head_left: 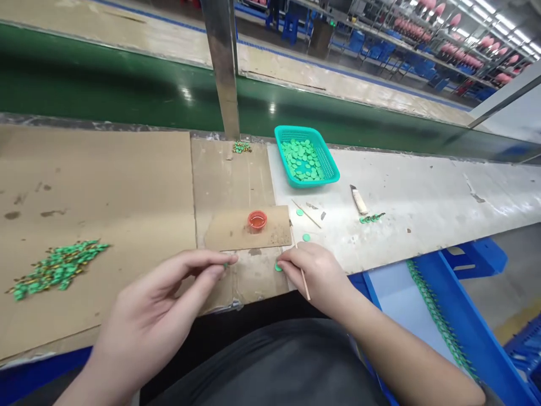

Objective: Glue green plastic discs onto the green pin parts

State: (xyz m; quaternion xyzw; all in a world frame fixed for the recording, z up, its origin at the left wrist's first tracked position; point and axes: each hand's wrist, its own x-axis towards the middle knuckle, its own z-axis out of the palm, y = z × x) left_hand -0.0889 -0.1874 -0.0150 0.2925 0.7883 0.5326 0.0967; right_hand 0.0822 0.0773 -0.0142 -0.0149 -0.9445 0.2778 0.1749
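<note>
My left hand is closed in a loose pinch at the bench's front edge. A small green piece shows at its fingertips, mostly hidden. My right hand grips a thin wooden stick that slants up past the knuckles. At its thumb and fingertip is a round green disc; whether it is pinched or only touched, I cannot tell. Just beyond both hands, a small red cup of reddish liquid stands on a cardboard piece. Loose green discs lie right of it, near a second stick.
A teal basket holds many green discs. On the left cardboard lies a pile of green pieces with brown tips; a smaller cluster sits by the metal post. A white tube lies rightward. Below right is a blue bin.
</note>
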